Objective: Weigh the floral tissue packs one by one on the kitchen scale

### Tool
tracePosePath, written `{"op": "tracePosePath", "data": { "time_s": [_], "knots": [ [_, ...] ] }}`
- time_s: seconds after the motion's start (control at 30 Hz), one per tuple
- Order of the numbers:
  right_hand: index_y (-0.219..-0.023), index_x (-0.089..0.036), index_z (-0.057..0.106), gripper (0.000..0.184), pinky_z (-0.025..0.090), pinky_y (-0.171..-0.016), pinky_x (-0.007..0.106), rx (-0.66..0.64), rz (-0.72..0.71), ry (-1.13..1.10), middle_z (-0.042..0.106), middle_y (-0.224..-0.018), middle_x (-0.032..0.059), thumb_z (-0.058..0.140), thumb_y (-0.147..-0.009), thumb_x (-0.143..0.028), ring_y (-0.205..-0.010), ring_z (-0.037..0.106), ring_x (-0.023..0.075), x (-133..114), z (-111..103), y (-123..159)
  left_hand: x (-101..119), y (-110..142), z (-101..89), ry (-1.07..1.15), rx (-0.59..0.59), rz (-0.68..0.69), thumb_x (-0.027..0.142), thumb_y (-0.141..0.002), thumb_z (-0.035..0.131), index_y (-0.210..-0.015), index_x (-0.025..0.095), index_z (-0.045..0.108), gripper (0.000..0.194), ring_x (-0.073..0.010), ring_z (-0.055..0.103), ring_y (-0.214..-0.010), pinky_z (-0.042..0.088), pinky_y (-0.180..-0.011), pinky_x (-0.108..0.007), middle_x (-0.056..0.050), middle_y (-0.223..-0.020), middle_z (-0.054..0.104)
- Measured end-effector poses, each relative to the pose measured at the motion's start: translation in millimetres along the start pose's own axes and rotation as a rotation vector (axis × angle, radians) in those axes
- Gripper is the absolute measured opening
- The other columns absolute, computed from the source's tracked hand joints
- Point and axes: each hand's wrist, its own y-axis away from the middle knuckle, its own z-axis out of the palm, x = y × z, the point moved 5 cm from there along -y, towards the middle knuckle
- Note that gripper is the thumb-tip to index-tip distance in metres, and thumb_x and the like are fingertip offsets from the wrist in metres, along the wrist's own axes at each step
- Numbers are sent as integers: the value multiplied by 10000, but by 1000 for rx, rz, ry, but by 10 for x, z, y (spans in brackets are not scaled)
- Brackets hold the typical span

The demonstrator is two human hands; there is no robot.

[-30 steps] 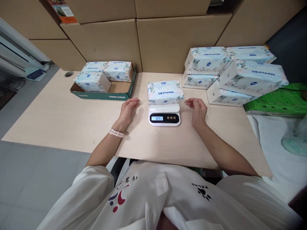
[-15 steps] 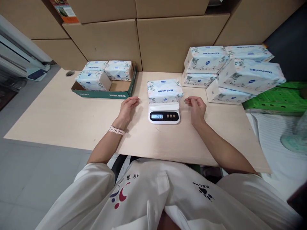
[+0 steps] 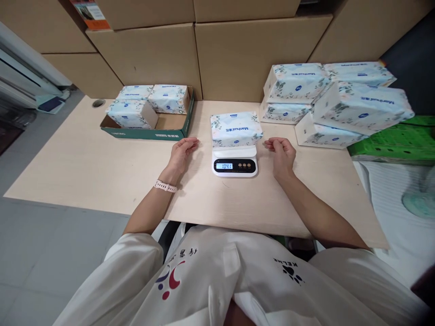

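Observation:
A blue-and-white tissue pack (image 3: 235, 130) lies flat on a white digital scale (image 3: 235, 168), whose lit display reads 1041, possibly with a decimal point. My left hand (image 3: 181, 154) rests on the table to the left of the scale, fingers loosely stretched and holding nothing. On the other side, my right hand (image 3: 282, 156) rests with its fingers loosely bent and nothing in them. Both hands are apart from the pack. Beyond my left hand, a green cardboard tray (image 3: 142, 132) holds three tissue packs (image 3: 132, 114).
Several tissue packs (image 3: 295, 83) are stacked at the back right of the wooden table (image 3: 102, 176). Large cardboard boxes (image 3: 244, 59) form a wall along the back edge. A green plastic crate (image 3: 387, 138) stands past the right edge.
The view has shifted slightly. My hands, the tissue pack and the scale keep their places, and the display looks the same.

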Motion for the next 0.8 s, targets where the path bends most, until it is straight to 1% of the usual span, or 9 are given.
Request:
{"op": "tracePosePath", "data": {
  "time_s": [0.3,0.6,0.8],
  "knots": [
    [-858,-226,710,284,609,-925,366,5,-2,5,748,-852,8,740,-879,-508,-851,731,156,-11,-13,12,5,14,7,7,14,-6,170,-793,770,-821,146,803,49,-193,752,-1003,559,-1106,-363,-93,-952,797],
    [-853,-235,733,220,608,-944,376,-1,10,0,763,-851,8,731,-856,-455,-868,740,164,-8,-26,19,10,9,16,0,17,2,176,-787,784,-811,153,798,36,-203,756,-1011,558,-1113,-374,-89,-938,790],
    [-866,-229,720,247,606,-956,372,-11,9,17,736,-855,6,710,-864,-476,-876,741,161,-13,-22,17,3,13,9,-20,16,-2,173,-796,772,-827,155,804,48,-206,756,-1024,556,-1121,-376,-95,-961,797]
  ]
}}
